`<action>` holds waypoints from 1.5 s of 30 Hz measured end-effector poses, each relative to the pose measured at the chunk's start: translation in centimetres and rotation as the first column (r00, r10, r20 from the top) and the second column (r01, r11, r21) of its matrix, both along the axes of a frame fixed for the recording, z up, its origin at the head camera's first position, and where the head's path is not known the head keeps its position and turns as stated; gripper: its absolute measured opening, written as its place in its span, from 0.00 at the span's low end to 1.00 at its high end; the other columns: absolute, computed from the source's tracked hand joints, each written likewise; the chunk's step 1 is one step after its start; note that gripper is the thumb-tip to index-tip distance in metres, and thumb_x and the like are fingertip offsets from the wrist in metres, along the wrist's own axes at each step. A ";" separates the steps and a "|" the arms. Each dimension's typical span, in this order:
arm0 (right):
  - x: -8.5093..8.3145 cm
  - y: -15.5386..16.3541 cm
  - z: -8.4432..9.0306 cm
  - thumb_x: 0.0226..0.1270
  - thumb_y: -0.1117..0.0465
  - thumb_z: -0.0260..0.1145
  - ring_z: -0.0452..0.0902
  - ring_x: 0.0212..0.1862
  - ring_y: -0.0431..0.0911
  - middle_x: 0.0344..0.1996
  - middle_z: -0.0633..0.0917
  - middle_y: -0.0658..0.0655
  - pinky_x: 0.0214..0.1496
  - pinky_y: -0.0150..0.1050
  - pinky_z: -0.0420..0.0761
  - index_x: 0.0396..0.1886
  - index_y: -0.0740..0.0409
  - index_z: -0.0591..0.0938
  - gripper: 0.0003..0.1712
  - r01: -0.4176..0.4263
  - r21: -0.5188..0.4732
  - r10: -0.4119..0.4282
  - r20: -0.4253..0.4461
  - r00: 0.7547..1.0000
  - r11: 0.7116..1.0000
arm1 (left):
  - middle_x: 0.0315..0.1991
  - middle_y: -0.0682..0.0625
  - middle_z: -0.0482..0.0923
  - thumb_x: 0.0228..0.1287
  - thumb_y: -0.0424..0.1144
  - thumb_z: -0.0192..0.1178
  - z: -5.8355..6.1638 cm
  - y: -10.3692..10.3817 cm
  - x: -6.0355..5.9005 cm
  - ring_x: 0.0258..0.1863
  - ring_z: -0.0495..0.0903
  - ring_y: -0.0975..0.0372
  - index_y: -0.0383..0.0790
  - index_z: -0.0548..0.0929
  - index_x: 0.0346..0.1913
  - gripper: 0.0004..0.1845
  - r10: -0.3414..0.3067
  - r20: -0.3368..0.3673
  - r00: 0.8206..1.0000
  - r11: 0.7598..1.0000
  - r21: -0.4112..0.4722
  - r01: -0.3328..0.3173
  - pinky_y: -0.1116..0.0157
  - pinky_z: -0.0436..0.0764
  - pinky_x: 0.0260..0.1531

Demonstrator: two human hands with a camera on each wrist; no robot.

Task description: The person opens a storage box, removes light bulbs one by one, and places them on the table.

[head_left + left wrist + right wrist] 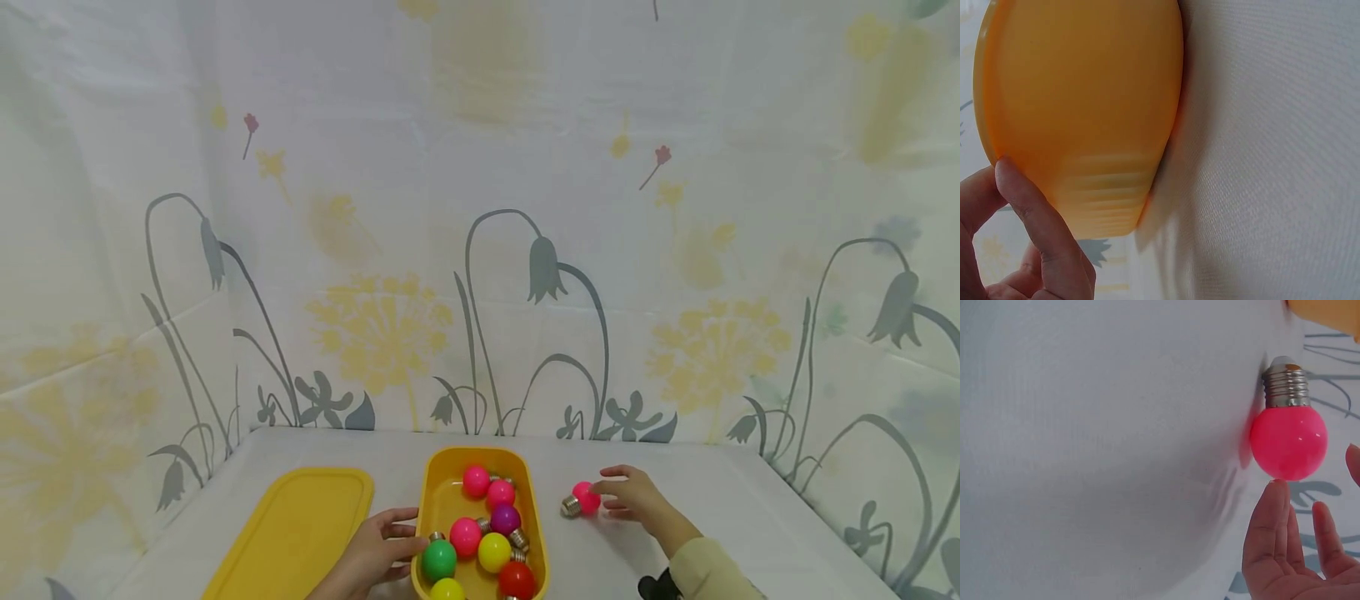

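A yellow container holds several round light bulbs in pink, purple, yellow, green and red. At its left side my left hand holds the rim, thumb at the top edge and fingers along the outer wall. The left wrist view shows that hand against the container's wall. To the right of the container, a pink bulb lies on its side, its metal screw base towards the container. My right hand reaches round its far end with spread fingers. One fingertip is at the pink bulb, without gripping it.
A flat yellow lid lies on the white tabletop, left of the container. Behind the table hangs a flower-patterned cloth. Something black shows by the right sleeve.
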State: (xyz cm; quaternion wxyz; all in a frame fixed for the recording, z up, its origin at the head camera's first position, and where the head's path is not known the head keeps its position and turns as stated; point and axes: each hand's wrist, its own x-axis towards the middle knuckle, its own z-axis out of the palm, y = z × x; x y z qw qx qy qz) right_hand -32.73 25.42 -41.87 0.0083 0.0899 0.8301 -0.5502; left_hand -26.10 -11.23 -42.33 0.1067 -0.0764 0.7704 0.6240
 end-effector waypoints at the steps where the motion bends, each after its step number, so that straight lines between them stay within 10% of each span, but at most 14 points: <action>1: 0.0 0.0 0.2 0.59 0.62 0.66 0.80 0.34 0.51 0.39 0.80 0.65 0.38 0.43 0.80 0.55 0.74 0.68 0.29 -0.002 0.012 0.002 0.000 1.000 1.000 | 0.39 0.41 0.75 0.54 0.34 0.68 0.0 0.0 0.0 0.29 0.78 0.58 0.29 0.70 0.59 0.30 -0.001 -0.001 1.000 1.000 -0.001 0.001 0.63 0.81 0.34; 45: 0.2 -8.0 5.5 0.58 0.59 0.69 0.80 0.35 0.49 0.39 0.81 0.61 0.39 0.42 0.81 0.53 0.67 0.74 0.26 -0.127 -0.014 0.125 -0.080 0.989 0.992 | 0.40 0.41 0.74 0.55 0.36 0.68 -0.1 -0.1 0.0 0.32 0.75 0.57 0.29 0.69 0.59 0.31 -0.011 -0.005 1.000 1.000 0.016 0.011 0.63 0.81 0.34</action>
